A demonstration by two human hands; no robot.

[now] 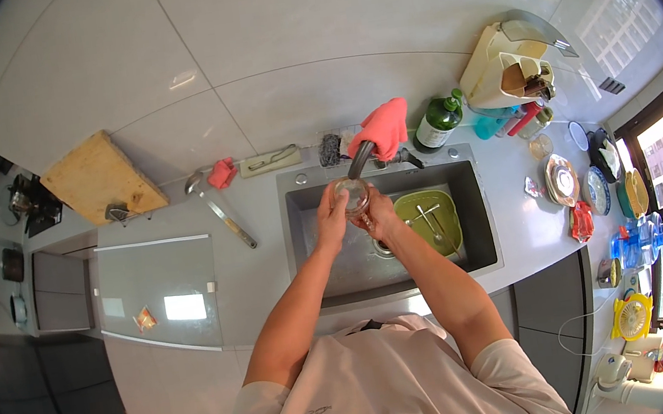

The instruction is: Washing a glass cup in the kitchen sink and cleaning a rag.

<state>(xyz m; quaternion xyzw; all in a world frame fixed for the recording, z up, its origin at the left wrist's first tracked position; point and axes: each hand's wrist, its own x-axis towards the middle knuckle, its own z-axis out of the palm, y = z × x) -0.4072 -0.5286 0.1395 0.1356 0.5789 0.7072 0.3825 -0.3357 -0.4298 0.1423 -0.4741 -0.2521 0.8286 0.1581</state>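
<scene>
Both hands hold a clear glass mug (pixel 353 196) over the dark grey sink (pixel 328 276), just below the end of the black faucet (pixel 361 159). My left hand (pixel 330 218) grips the mug's left side, its thumb lying along the glass. On the right side, my right hand (pixel 379 213) closes around the mug near its handle; some of its fingers are hidden. A pink cloth (pixel 381 128) drapes over the faucet. In the sink's right half sits a green basin (pixel 438 199), with metal spoons (pixel 435 228) in it. Whether water is running I cannot tell.
A green pump bottle (pixel 440 122) stands behind the sink. Left of the sink lie a ladle (pixel 219 212) and a glass panel (pixel 156 280); a wooden cutting board (pixel 105 180) leans on the wall. Bowls (pixel 597 191) and a cream utensil holder (pixel 502 74) are at right.
</scene>
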